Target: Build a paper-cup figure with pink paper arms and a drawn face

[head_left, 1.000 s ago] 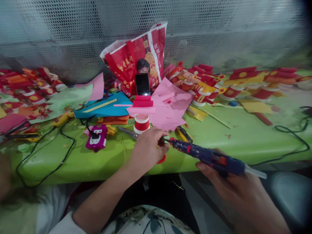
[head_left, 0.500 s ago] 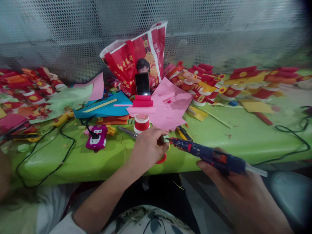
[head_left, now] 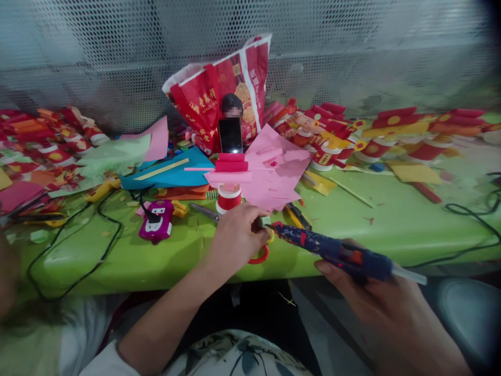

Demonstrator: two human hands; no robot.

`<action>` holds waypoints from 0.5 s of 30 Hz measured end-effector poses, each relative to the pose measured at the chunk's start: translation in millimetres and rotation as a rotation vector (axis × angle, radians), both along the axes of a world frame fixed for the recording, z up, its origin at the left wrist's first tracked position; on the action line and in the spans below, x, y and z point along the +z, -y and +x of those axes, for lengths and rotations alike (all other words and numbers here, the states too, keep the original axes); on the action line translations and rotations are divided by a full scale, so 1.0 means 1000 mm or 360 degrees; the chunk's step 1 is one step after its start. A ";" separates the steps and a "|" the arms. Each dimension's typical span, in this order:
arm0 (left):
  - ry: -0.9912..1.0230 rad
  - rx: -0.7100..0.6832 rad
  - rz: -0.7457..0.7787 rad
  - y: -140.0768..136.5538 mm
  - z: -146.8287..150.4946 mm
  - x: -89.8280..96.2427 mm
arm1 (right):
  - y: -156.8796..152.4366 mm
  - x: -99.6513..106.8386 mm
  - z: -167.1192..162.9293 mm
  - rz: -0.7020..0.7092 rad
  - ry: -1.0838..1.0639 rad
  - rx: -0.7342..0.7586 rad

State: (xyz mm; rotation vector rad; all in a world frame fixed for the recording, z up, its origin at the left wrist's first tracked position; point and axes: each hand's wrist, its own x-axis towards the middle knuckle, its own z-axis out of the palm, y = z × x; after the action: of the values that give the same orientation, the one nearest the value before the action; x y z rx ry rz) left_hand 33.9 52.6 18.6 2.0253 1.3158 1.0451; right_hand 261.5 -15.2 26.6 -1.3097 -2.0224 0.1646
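Observation:
My left hand [head_left: 241, 235] pinches a small pale green piece [head_left: 264, 221], mostly hidden by the fingers; I cannot tell its material. My right hand [head_left: 376, 292] is wrapped around a dark blue hot glue gun [head_left: 332, 249], with a clear glue stick [head_left: 409, 274] poking out of its back end. The gun's nozzle points left and sits right at the green piece. Under my left hand lies a pair of scissors with red handles [head_left: 260, 256], its blades [head_left: 205, 211] showing on the other side. Just behind the hand stands a red and white paper cylinder [head_left: 229, 198].
A purple power socket [head_left: 156, 222] with a black cable lies left on the green table [head_left: 188, 271]. Pink paper [head_left: 270, 183], blue paper [head_left: 168, 172] and a utility knife [head_left: 297, 215] lie behind. A phone [head_left: 230, 136] leans against a red bag [head_left: 199, 99]. Red paper figures line both sides.
Both hands stay almost where they were, with the glue gun's nozzle still at the green piece. The view has shifted very slightly.

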 end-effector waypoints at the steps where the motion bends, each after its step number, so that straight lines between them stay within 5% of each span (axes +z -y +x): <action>1: 0.0001 0.0005 -0.0002 0.000 0.000 0.000 | 0.000 -0.001 0.000 -0.0018 0.0004 0.0008; 15: 0.0167 0.0045 -0.0032 0.000 -0.001 -0.004 | 0.002 -0.002 0.022 0.0047 -0.0093 -0.0032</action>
State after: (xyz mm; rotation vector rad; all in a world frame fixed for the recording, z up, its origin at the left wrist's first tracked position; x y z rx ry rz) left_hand 33.3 52.8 14.8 1.9150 1.2986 1.1304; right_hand 283.6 -17.2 24.9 -1.2919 -1.9551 0.1610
